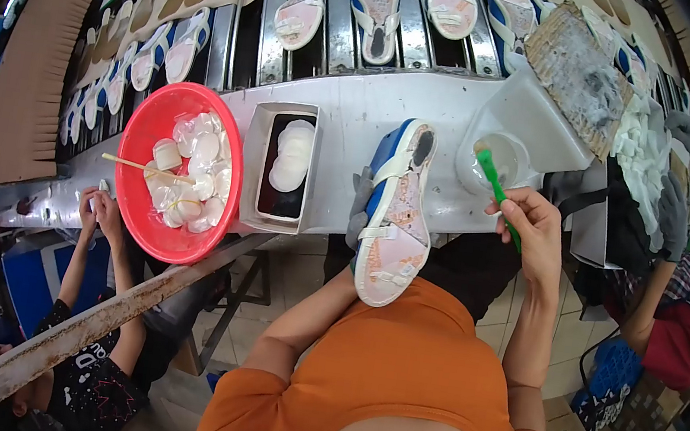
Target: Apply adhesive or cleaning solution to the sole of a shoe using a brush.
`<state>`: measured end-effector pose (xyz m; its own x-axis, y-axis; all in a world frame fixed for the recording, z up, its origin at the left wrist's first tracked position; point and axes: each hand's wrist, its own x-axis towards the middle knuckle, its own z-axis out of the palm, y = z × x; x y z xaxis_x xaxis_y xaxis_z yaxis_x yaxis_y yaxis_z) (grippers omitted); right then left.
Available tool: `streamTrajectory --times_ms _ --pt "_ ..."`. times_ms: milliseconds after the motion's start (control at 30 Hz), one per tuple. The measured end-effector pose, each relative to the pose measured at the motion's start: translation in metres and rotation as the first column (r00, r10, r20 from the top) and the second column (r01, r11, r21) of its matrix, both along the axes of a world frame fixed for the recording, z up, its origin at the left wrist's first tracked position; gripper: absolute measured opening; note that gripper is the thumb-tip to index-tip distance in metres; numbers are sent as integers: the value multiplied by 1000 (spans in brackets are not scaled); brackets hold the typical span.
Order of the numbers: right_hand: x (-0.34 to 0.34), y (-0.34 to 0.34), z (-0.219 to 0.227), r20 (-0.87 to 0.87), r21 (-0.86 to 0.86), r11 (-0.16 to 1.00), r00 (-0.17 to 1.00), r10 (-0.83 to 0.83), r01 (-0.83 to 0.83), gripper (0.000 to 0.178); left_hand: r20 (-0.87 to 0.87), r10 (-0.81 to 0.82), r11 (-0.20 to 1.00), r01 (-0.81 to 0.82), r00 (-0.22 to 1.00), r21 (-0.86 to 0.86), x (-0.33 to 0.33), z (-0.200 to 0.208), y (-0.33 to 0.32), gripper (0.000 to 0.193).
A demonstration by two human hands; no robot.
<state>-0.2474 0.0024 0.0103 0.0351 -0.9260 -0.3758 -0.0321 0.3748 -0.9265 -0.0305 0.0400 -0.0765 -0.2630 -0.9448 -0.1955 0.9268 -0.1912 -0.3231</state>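
Note:
A blue and white sandal on a shoe last point(396, 222) is held with its underside toward me, in front of my chest. My left hand point(359, 204), in a grey glove, is closed around its left side; most of the fingers are hidden behind it. To the right, bare fingers of my right hand point(533, 227) pinch the green handle of a small brush point(492, 172). The brush's head is over a clear round container point(519, 162) on the metal worktop, its bristles at the container's left part; whether they touch what is inside I cannot tell.
Left on the worktop point(344, 120) are a white box point(306, 193) with white discs and a red basin point(233, 175) of pale discs with a stick. Beyond, upturned sandals point(300, 13) line a roller conveyor point(269, 62). Stained cardboard point(577, 72) leans right; co-workers sit at both sides.

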Motion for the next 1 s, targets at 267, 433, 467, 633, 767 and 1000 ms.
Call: streamTrajectory --times_ms 267,433,467,633,767,1000 --pt "43 9 10 -88 -92 938 941 326 -333 14 145 3 998 6 989 -59 7 -2 -4 54" --pt "47 7 -4 -157 -174 925 937 312 -337 10 223 -9 995 31 975 -95 8 -1 3 53" --pt "47 5 -7 -199 -158 939 941 274 -306 10 237 -13 994 39 971 -103 12 -2 1 53" --pt "49 -8 -15 -325 -120 960 924 201 -251 10 310 -32 986 80 950 -143 11 -1 6 52" --pt "56 -21 -15 -500 -280 933 864 60 -226 8 372 -46 977 119 927 -176 14 -2 3 52" --pt "54 3 10 -355 -308 859 887 295 -409 10 494 -39 959 171 869 -226 16 -5 10 50"
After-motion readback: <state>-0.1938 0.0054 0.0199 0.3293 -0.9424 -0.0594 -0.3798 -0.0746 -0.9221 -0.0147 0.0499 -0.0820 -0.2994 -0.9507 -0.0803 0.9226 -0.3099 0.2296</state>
